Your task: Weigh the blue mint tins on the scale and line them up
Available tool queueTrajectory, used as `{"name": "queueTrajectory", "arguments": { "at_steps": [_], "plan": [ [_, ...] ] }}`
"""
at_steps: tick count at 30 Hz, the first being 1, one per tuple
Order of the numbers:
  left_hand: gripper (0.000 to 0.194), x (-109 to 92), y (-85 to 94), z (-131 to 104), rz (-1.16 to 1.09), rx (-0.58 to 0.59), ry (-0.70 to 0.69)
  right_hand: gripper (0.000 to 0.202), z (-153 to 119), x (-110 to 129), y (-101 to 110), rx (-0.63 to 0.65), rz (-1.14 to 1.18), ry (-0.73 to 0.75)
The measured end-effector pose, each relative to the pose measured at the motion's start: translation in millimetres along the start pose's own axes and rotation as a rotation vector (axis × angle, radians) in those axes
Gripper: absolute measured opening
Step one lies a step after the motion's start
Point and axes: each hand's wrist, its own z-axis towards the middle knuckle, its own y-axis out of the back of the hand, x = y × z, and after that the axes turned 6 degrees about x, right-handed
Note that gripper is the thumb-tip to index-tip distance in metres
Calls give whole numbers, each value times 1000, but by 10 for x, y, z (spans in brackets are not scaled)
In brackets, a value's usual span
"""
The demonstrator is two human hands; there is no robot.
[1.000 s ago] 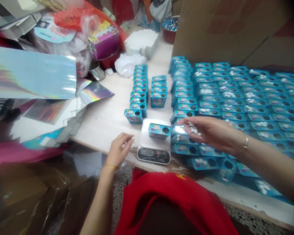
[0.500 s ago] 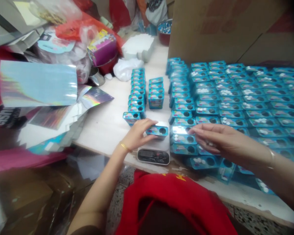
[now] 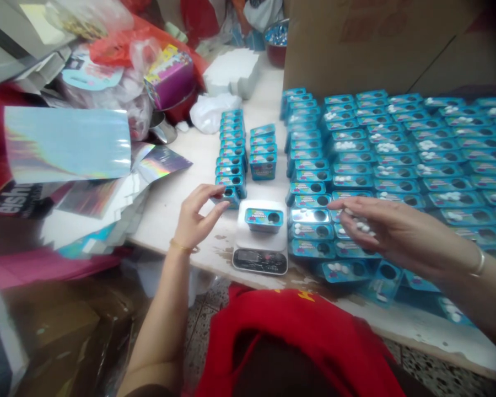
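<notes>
On the white scale (image 3: 259,240) stands a small blue box (image 3: 264,218) with a dark round hole in its top, with neither hand on it. My left hand (image 3: 198,218) is left of the scale, thumb and forefinger around the left end of the front blue box (image 3: 231,196) in the left row. My right hand (image 3: 380,223) is cupped palm-up over the large group of blue boxes (image 3: 351,165), holding several small white round candies (image 3: 361,225). White candies lie on many box tops there.
A shorter row of blue boxes (image 3: 263,157) stands behind the scale. White cartons (image 3: 231,74) and a white plastic bag (image 3: 215,113) are farther back. A large cardboard box (image 3: 388,49) walls off the right rear. Shiny sheets (image 3: 68,146) are stacked at left.
My left hand has let go of the box on the scale and moved left to the front box of the left row. My right hand has turned, showing more of the candies.
</notes>
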Motion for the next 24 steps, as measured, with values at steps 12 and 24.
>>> {"name": "queueTrajectory", "arguments": {
  "at_steps": [12,24],
  "plan": [
    [26,16,-126,8,-67,78,-23,26,80,104,-258,70,17,-9],
    [23,-28,-233,-7,-65,165,-4,25,597,261,-723,151,-275,94]
  ]
}}
